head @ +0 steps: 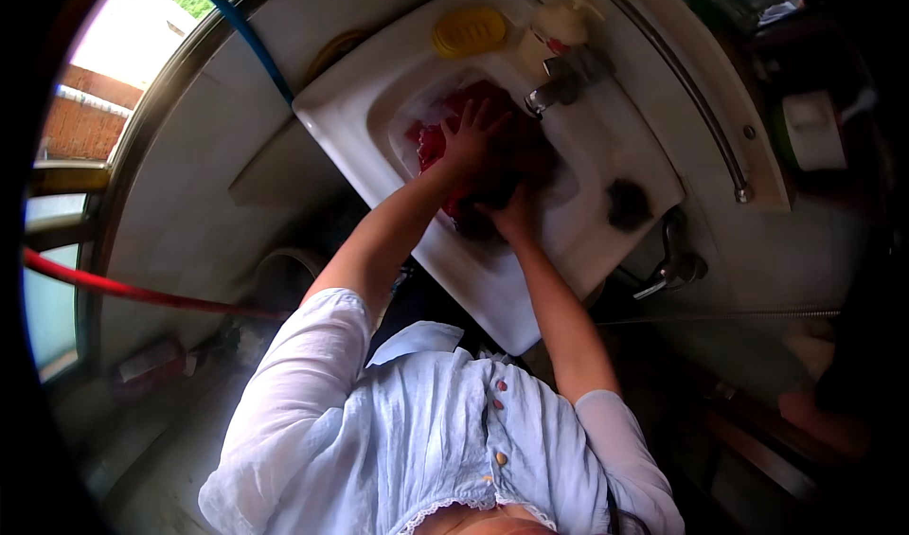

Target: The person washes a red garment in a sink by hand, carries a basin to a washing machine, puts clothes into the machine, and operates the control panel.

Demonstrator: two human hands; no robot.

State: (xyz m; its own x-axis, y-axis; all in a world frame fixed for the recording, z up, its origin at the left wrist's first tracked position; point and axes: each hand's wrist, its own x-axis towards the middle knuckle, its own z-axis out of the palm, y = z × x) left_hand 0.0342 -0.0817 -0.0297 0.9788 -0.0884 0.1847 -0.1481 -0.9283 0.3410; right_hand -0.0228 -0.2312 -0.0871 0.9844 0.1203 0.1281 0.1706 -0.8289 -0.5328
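A wet, dark red cloth [529,144] lies bunched in the basin of a white ceramic sink [348,134], with whitish suds around it. My left hand [472,137] rests on top of the cloth, its fingers spread. Nearer to me, my right hand [515,215] touches the cloth's lower edge with the thumb stretched out to the left. Shadow and dark folds hide part of its fingers, so its grip is unclear. Above the basin, on its right side, is a metal faucet [554,91].
On the sink's back rim sit a yellow soap dish [470,32] and a pale pump bottle [550,34]. A dark scrubber-like item [628,205] lies at the right corner. Beside it is a wall-mounted tap [671,272]. Blue [241,31] and red [142,290] hoses run at left.
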